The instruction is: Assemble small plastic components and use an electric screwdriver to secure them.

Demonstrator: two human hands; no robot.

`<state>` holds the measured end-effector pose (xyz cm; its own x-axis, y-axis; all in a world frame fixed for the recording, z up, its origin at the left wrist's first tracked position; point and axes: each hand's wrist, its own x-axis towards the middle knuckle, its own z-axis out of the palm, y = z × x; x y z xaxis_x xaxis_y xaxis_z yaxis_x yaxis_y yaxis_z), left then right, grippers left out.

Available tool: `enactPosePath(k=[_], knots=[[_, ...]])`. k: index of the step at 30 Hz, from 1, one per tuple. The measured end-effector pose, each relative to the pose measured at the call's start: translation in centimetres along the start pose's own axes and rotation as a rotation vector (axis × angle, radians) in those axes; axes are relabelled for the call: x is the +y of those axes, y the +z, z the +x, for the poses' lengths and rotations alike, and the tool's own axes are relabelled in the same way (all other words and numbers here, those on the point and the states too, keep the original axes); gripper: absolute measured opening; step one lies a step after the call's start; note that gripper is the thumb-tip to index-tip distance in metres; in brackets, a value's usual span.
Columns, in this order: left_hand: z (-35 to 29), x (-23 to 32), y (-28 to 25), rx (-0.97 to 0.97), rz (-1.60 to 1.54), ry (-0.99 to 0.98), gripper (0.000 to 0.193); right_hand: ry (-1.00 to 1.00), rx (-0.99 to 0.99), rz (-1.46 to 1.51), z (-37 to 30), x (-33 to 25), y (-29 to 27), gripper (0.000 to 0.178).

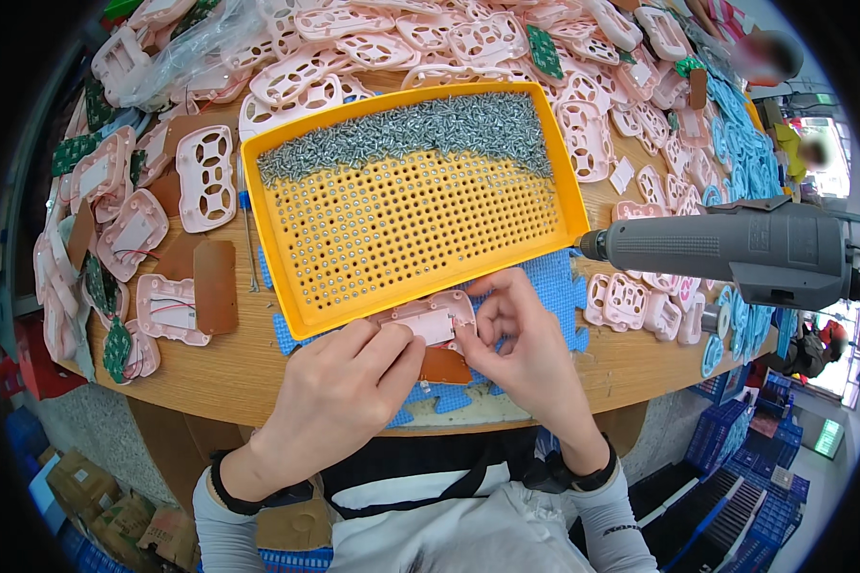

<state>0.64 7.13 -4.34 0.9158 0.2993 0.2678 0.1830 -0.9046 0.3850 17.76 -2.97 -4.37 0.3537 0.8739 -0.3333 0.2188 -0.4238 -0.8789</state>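
Observation:
A pink plastic housing shell (438, 309) with a white panel inside lies in front of me at the near edge of the tray. My left hand (349, 382) has its fingers curled closed over the shell's left part. At the shell's right end, my right hand (516, 344) is bent with thumb and fingertips at the rim; whether a small part is between them is hard to make out. Just below the shell sits a brown board (446, 366). Beyond both hands stands a yellow tray (260, 205) with a perforated bed, many holes filled, and a bank of small silver screws (401, 129).
A grey electric screwdriver (707, 244) points at the tray's right corner. Blue foam matting (566, 286) lies under the tray. Pink shells (205, 177) crowd the left and back, some with green circuit boards (545, 51). Blue parts (731, 134) pile up at the right.

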Motion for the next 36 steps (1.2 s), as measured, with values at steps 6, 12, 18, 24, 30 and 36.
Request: enactPosePath(k=[6, 12, 18, 24, 30, 36], knots=[[0.0, -0.1, 0.1, 0.041, 0.001, -0.014, 0.025, -0.199, 0.201, -0.246, -1.2, 0.0, 1.1, 0.017], [-0.3, 0.3, 0.2, 0.038, -0.008, -0.066, 0.028, -0.207, 0.228, -0.284, -1.5, -0.1, 1.3, 0.016], [-0.5, 0.3, 0.4, 0.054, 0.015, -0.065, 0.027, -0.156, 0.143, -0.27, -1.2, -0.4, 0.9, 0.017], [-0.6, 0.0, 0.9, 0.116, 0.058, 0.016, 0.024, -0.364, 0.22, -0.244, -2.2, 1.5, -0.4, 0.024], [-0.8, -0.3, 0.9, 0.145, -0.005, 0.024, 0.03, -0.636, 0.102, -0.411, -1.9, 2.8, -0.4, 0.03], [-1.3, -0.5, 1.3, 0.207, -0.087, 0.005, 0.031, -0.742, 0.102, -0.459, -1.1, 3.5, -0.6, 0.032]])
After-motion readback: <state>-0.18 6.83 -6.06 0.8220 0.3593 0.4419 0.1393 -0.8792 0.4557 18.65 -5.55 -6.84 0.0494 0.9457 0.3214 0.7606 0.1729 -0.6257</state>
